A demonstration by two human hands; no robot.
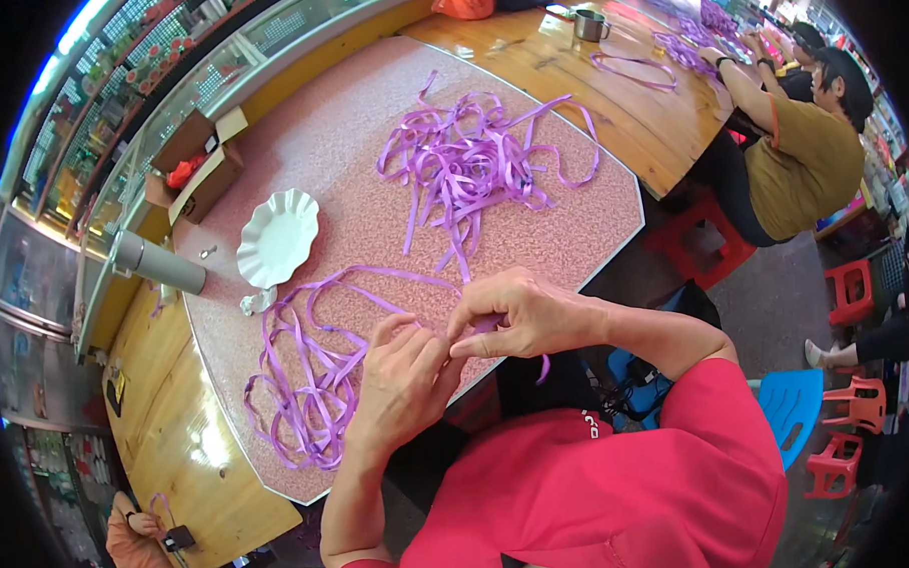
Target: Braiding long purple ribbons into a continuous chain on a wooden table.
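Note:
My left hand [403, 378] and my right hand [521, 314] meet over the near edge of the pink speckled table mat [347, 228]. Both are closed, fingertips together, on a narrow purple ribbon [488, 325]. One short end of it hangs below my right hand. A strand runs from the hands to a loose pile of ribbon [313, 389] on the left. Beyond my right hand lies a bigger tangled heap of ribbon [470, 158], with a strand trailing down toward that hand. Exactly what the fingertips pinch is partly hidden.
A white scalloped plate [279, 237], a grey cylindrical flask [158, 262] and an open cardboard box [203, 183] stand at the left. A metal mug [591, 25] is on the far wooden table [527, 56]. People work with purple ribbon at the right. A red stool [703, 240] stands beside the table.

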